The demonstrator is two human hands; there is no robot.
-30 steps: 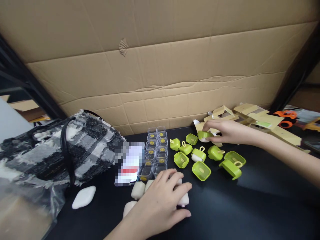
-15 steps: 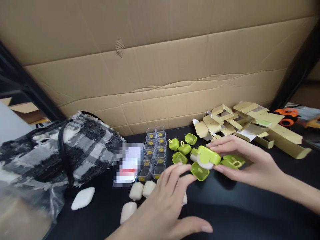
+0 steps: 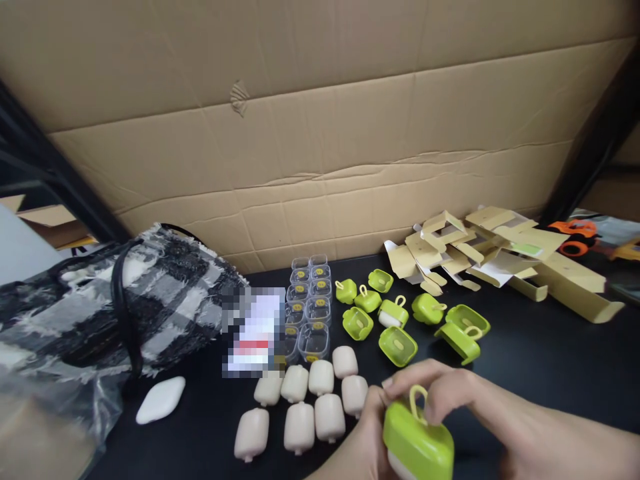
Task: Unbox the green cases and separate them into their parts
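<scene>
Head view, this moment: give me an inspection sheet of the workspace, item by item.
Surface: black table.
Job's things: green case with loop, held near the bottom edge; loose green cases behind it; beige pods in two rows.
Clutter: clear boxes, folded cardboard cartons, white pad, plaid bag, plastic bag.
Grippers: left hand and right hand, fingers closed on the green case.
Cables: nothing seen.
Surroundings: cardboard wall behind.
</scene>
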